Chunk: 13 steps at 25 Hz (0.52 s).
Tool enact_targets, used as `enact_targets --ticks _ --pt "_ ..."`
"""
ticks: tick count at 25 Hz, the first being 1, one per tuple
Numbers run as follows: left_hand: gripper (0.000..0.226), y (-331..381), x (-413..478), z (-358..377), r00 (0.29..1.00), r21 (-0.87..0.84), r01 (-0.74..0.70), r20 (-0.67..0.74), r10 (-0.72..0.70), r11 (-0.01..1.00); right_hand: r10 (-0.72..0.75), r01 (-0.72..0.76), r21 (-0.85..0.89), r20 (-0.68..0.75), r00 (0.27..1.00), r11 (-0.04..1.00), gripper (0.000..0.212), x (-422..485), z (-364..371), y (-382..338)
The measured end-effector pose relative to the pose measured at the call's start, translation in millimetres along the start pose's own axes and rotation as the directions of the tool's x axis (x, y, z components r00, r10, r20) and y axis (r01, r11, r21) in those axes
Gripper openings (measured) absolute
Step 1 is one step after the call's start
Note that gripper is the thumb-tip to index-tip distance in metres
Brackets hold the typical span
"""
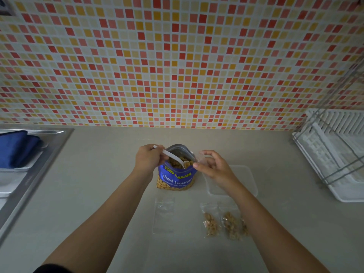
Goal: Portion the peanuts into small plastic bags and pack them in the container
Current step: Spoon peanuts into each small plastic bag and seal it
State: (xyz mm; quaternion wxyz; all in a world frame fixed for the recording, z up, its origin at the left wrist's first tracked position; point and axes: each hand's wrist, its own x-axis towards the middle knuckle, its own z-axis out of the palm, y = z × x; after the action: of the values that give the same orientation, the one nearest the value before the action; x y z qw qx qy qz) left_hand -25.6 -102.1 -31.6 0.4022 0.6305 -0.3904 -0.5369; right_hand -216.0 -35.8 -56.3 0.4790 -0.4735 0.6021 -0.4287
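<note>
A blue salted-peanut bag (175,177) stands open on the counter. My left hand (148,157) holds a white plastic spoon (173,156) whose bowl dips into the peanuts at the bag's mouth. My right hand (213,165) pinches a small clear plastic bag (201,157) right beside the peanut bag's right edge. A clear plastic container (250,180) lies on the counter under and behind my right wrist. Nearer to me lie an empty small bag (163,213) and two filled small bags (211,223) (232,225), a third partly hidden by my right forearm.
A steel sink (33,164) with a blue cloth (15,148) is on the left. A white dish rack (334,152) with a wire frame stands at the right. A tiled wall (177,66) rises behind the beige counter (98,174).
</note>
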Motion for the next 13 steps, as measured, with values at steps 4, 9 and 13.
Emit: enact_targets --ticks 4,9,13 --pt "0.018 -0.9 10.6 -10.2 1.0 -0.047 0.005 -0.031 -0.006 0.999 -0.093 0.082 -0.076 -0.15 0.984 0.994 0.042 -1.6 -0.4 0.1" --pt "0.019 1.5 23.8 -25.7 0.997 -0.073 0.004 -0.08 -0.01 0.997 -0.187 0.145 -0.26 -0.144 0.972 0.955 0.05 1.1 0.3 -8.3" --pt "0.017 14.8 30.0 -35.1 0.992 -0.148 -0.012 -0.128 -0.007 0.989 -0.226 0.158 -0.386 -0.138 0.964 0.909 0.051 5.4 8.7 -15.6"
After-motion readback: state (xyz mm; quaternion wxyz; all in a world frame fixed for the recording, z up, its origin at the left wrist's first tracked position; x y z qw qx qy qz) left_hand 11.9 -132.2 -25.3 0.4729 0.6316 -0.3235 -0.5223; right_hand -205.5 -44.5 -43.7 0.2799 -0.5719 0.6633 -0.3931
